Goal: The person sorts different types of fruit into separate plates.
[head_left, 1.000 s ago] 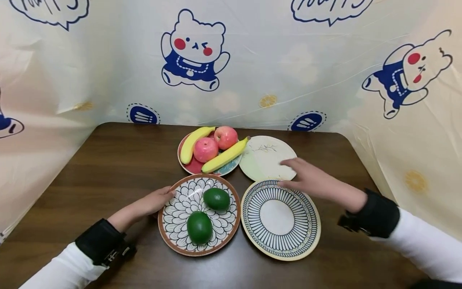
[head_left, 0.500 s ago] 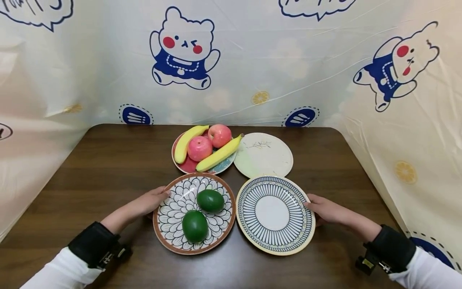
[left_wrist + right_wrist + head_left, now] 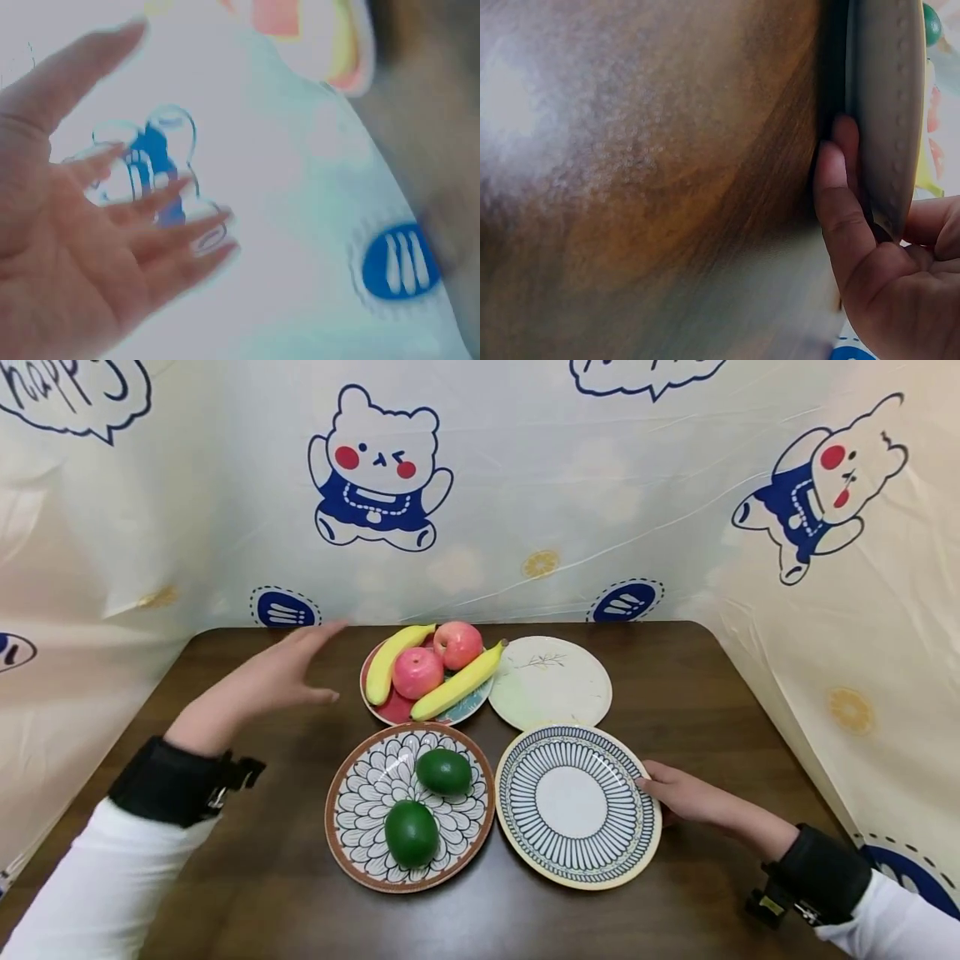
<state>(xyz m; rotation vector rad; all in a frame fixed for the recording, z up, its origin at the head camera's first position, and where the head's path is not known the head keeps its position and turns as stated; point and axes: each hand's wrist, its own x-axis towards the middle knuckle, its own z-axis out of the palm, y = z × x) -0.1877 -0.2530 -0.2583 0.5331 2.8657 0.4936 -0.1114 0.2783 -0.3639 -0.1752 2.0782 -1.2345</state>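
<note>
My left hand (image 3: 273,681) is raised over the table, left of the fruit plate (image 3: 365,700), fingers spread and nothing held; its palm shows in the left wrist view. That plate bears two bananas (image 3: 461,683) and two pink-red apples (image 3: 417,673). My right hand (image 3: 686,793) grips the right rim of a blue-patterned plate (image 3: 572,802): thumb on top, fingers beneath, as the right wrist view shows. Beside it, touching or nearly so, lies a brown-rimmed petal-patterned plate (image 3: 360,827) with two dark green avocado-like fruits (image 3: 412,833) on it.
A pale plate (image 3: 555,685) with a twig drawing lies behind the blue-patterned one. The four-sided brown wooden table (image 3: 255,877) meets a light cartoon-printed cloth (image 3: 600,468) at its back and sides.
My left hand has let go of the petal-patterned plate and risen toward the fruit plate. My right hand came down from above the plates and took the blue-patterned plate's right rim.
</note>
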